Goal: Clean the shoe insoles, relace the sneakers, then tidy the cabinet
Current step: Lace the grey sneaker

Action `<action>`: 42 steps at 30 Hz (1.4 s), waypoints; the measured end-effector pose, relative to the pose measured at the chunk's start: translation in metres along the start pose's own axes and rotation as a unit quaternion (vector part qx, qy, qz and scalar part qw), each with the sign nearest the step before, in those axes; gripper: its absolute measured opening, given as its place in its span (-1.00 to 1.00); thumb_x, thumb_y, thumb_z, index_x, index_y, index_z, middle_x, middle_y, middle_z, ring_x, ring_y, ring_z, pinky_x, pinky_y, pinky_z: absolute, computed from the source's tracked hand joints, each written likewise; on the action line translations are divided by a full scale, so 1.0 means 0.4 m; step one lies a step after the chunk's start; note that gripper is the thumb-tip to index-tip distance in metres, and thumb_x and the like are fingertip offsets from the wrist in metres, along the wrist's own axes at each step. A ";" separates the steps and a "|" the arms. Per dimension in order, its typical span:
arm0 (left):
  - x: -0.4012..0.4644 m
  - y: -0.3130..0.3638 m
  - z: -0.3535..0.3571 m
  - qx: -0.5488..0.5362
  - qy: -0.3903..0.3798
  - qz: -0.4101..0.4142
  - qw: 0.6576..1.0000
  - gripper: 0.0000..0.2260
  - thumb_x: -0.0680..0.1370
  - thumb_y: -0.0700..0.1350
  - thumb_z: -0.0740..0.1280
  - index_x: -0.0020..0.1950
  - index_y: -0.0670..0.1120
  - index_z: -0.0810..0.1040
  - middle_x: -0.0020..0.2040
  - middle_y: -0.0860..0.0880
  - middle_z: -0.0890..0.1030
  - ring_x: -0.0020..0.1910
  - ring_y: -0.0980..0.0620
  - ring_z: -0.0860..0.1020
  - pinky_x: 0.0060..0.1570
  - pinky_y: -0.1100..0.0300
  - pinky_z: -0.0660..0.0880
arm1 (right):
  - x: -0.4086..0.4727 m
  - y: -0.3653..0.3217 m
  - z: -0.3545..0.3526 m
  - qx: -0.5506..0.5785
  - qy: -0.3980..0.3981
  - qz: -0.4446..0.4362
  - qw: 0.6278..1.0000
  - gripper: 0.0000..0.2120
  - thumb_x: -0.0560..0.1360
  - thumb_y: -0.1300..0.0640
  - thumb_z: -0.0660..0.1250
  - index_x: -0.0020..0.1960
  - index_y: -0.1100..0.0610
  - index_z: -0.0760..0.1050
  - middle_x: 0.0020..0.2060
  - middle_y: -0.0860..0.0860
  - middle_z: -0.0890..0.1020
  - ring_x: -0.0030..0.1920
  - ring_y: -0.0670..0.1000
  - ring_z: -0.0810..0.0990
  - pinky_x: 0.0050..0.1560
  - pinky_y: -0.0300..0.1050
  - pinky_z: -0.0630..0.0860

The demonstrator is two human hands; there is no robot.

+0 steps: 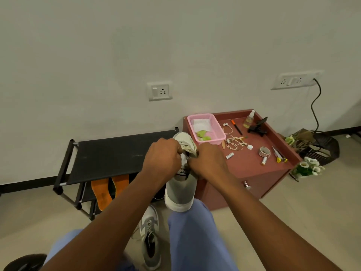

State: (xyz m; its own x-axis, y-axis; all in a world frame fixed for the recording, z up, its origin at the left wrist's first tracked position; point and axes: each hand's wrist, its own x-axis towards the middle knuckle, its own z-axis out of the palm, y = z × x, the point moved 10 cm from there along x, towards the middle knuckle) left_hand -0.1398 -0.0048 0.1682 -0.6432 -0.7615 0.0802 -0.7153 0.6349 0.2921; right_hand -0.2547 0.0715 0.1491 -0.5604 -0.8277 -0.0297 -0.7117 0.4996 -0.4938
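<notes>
I have the sneaker (180, 184) propped heel-down on my right knee, toe toward the wall, between the shoe rack (117, 153) and the cabinet (254, 167). My left hand (162, 161) and right hand (207, 163) are both curled in at the eyelets, each pinching the pale lace (188, 149) near the tongue. The lace looks flat, soft and limp, so I judge it is best held close to its tip, where it is stiffest for threading. The shoe seems light, with a grey fabric upper that gives and a thick white rubbery sole that stays firm. The second sneaker (150, 237) lies on the floor, and two orange insoles (109, 189) lean in the rack.
</notes>
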 end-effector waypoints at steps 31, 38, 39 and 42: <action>0.060 0.203 0.207 0.139 -0.112 0.164 0.970 -0.53 0.53 0.30 0.38 0.39 0.16 0.53 0.44 0.00 0.39 0.27 -0.03 0.43 0.13 0.08 0.59 | 0.018 0.225 0.002 -0.053 0.022 0.020 0.998 -0.76 0.46 -0.16 0.39 0.05 -0.06 0.58 -0.12 -0.06 0.61 -0.14 0.01 0.58 -0.11 -0.02 0.63; 0.086 0.249 0.255 0.225 -0.126 0.201 0.945 -0.58 0.60 0.19 0.38 0.42 0.09 0.50 0.33 -0.07 0.47 0.29 -0.11 0.44 0.11 0.01 0.57 | 0.031 0.194 0.017 -0.039 -0.007 -0.007 0.999 -0.78 0.46 0.11 0.34 0.11 0.02 0.57 -0.03 0.00 0.57 -0.07 0.06 0.57 -0.05 0.04 0.59; 0.085 0.253 0.258 0.225 -0.130 0.209 0.943 -0.59 0.60 0.17 0.38 0.41 0.07 0.50 0.33 -0.07 0.48 0.29 -0.10 0.45 0.14 -0.01 0.58 | 0.033 0.197 0.020 -0.038 -0.011 -0.005 0.999 -0.75 0.45 0.12 0.36 0.13 0.02 0.57 -0.02 0.00 0.59 -0.06 0.05 0.58 -0.03 0.02 0.59; 0.079 0.250 0.242 0.202 -0.128 0.216 0.947 -0.63 0.60 0.13 0.39 0.37 0.03 0.54 0.30 -0.05 0.51 0.25 -0.07 0.49 0.15 0.01 0.58 | 0.034 0.197 0.025 -0.031 -0.015 -0.013 0.999 -0.69 0.45 0.13 0.37 0.19 -0.03 0.56 -0.02 -0.04 0.65 -0.04 0.04 0.61 -0.04 -0.07 0.57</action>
State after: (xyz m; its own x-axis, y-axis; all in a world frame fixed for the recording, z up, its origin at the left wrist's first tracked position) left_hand -0.2582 0.0473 0.1077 -0.9079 -0.3954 -0.1388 -0.3831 0.9174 -0.1079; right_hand -0.3143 0.0971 0.1012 -0.5291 -0.8474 -0.0438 -0.7517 0.4920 -0.4392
